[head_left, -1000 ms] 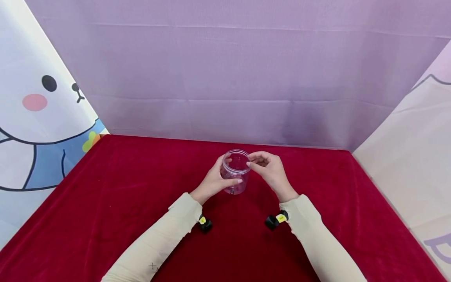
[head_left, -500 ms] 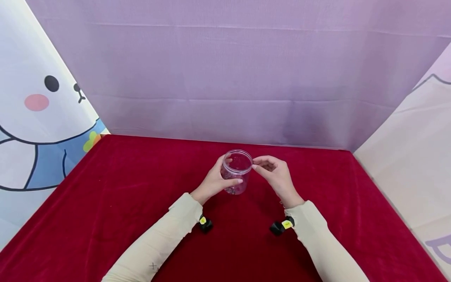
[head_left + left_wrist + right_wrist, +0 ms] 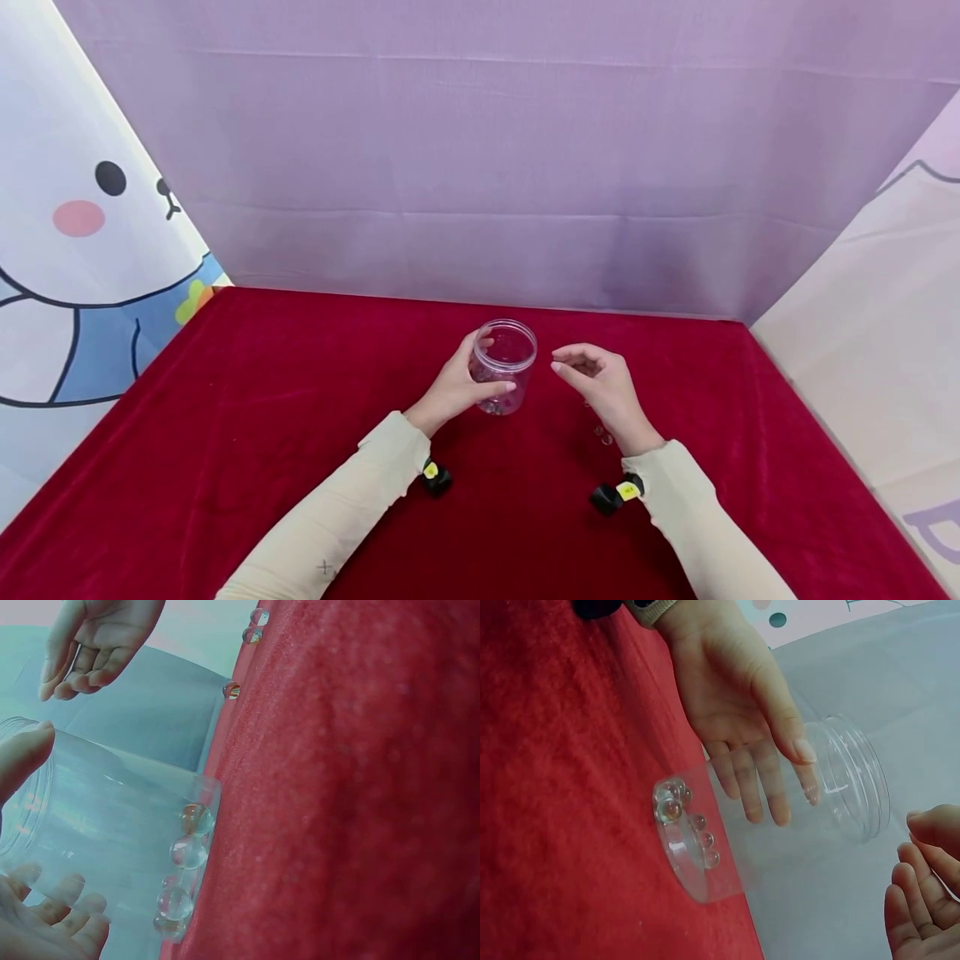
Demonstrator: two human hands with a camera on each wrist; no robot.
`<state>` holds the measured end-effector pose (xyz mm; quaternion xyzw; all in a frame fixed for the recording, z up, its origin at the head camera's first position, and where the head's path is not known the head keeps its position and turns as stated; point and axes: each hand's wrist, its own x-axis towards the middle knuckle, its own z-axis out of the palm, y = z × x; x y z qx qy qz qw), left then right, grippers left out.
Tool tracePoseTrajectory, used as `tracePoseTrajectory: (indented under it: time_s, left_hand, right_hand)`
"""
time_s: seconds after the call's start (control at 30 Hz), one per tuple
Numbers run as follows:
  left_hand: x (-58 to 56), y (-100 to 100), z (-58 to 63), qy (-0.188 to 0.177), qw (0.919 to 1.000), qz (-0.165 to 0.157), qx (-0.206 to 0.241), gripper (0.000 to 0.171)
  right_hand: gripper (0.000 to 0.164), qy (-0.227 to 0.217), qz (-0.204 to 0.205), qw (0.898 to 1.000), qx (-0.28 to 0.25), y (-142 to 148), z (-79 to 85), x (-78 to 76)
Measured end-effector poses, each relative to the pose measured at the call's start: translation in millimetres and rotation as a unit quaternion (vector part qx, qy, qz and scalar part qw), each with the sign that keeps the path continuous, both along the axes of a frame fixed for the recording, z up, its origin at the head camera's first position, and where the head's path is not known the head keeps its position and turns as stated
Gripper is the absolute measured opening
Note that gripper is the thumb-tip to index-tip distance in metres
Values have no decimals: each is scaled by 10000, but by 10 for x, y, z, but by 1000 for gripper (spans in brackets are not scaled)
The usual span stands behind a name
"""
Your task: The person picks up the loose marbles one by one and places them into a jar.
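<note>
My left hand (image 3: 455,385) grips a clear plastic jar (image 3: 504,379), thumb across the near side and fingers behind it. The jar is lidless, mouth up, and stands close over the red cloth. Several glass marbles (image 3: 188,852) lie on its bottom, shown through the wall in both wrist views. To the right of the rim, my right hand (image 3: 606,387) hovers with loosely bent fingers. Nothing shows between its thumb and fingers. Under its wrist, loose glass marbles (image 3: 607,439) rest on the cloth; the left wrist view shows three, one with an orange swirl (image 3: 232,691).
A red velvet cloth (image 3: 285,417) covers the table. Behind it hangs a lilac curtain (image 3: 480,167). Printed cloth with a cartoon figure (image 3: 75,275) closes the left side, and a pale printed cloth (image 3: 885,333) the right.
My right hand has moved from the jar's rim to the right and toward me. More marbles show at the jar's bottom than before. My left hand and the jar have stayed in place.
</note>
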<state>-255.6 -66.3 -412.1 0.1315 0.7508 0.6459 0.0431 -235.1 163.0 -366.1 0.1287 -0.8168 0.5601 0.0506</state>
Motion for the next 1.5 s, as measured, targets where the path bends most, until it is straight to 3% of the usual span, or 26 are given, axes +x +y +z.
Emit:
tracePoseTrajectory:
  time_s: [0.27,0.53,0.67,1.5]
  left_hand:
    - [0,0,35,-136,9999,-67,19,94]
    - [169,-29,283,-192,9996,-189,13,90]
    - [211,-28,331,-177,9997,-170,49,88]
    - [161,-19,245,-211,9996,-189,-90,91]
  right_hand:
    - [26,-83,72,9999,-15,87,-32,49]
    - [24,-88,97,9998,173,212,-86,65]
    - [24,-103,148,9997,186,278,-109,62]
    - [27,-578,154,9948,828,672,-341,201]
